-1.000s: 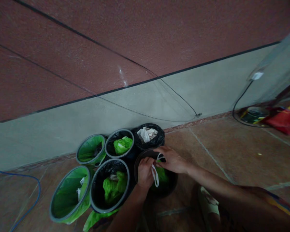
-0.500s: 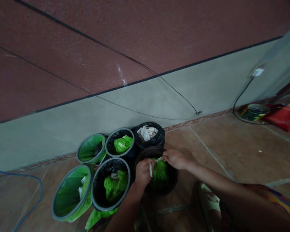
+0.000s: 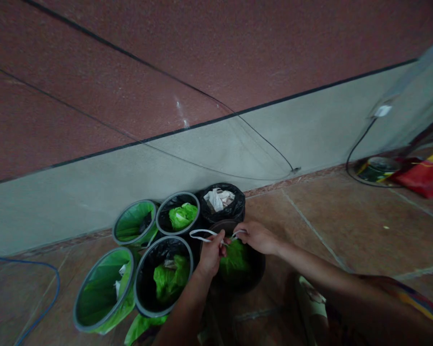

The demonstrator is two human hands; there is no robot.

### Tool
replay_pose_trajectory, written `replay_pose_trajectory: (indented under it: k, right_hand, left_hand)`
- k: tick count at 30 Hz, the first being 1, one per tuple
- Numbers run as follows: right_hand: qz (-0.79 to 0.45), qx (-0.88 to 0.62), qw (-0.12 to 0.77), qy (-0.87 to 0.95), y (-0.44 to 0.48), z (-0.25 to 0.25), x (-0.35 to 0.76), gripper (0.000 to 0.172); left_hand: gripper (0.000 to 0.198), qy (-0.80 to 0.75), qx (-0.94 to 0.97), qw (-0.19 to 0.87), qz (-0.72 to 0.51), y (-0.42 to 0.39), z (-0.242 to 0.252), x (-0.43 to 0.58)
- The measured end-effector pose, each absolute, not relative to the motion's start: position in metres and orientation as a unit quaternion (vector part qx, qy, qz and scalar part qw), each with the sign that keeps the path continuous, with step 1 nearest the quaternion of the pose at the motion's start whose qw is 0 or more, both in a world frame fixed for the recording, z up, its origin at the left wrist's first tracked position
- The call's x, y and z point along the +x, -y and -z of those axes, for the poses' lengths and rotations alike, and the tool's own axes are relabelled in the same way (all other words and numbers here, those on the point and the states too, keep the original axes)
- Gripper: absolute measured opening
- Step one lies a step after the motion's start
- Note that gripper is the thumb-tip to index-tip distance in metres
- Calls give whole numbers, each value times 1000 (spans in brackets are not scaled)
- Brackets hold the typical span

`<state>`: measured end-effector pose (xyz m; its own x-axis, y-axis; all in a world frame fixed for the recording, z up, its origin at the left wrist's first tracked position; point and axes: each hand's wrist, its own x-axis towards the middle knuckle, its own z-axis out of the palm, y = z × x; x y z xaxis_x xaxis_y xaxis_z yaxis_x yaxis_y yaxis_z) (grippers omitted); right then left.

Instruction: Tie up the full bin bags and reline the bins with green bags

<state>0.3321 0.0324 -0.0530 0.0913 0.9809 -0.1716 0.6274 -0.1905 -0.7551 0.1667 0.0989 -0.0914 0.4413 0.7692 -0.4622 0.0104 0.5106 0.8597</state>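
Both hands work over a dark round bin (image 3: 257, 275) that holds a bright green plastic bag (image 3: 234, 260). My left hand (image 3: 210, 254) has its fingers closed on a white drawstring (image 3: 201, 230), whose loop sticks out to the left. Across from it, above the right part of the rim, my right hand (image 3: 257, 238) pinches another stretch of the white string. The two hands are a short way apart, and the green bag lies below them inside the bin. Part of its top is hidden by my fingers.
Left of the dark bin stand grey-rimmed bins, including a green-lined one (image 3: 76, 307) and a black-lined one (image 3: 137, 293). A black-lined bin (image 3: 238, 206) with white paper touches the wall side. Cables hang on the wall; a blue cable (image 3: 57, 283) crosses the floor. A red object (image 3: 424, 179) lies far right.
My left hand has turned and its fingers have moved up slightly. The white string now shows as a loop to its left. My right hand has shifted slightly left.
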Motion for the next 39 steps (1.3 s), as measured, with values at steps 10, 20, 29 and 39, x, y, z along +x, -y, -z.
replay_pose_trajectory:
  k: [10,20,29,39]
  right_hand:
    - [-390,-614,345,593,-30,49,326,23]
    - [-499,-543,531,417,-36,46,318,50]
    - [-434,-650,304,544,-33,89,315,28]
    - [-425,-657,238,575,-29,79,318,21]
  left_hand:
    - [29,-402,444,759,-257,-101,85,165]
    - [27,-368,647,639,-197,-87,91,173]
    - [19,-346,673,621,-205,-89,96,169]
    - [13,-330,678,621,-213,-95,105,166]
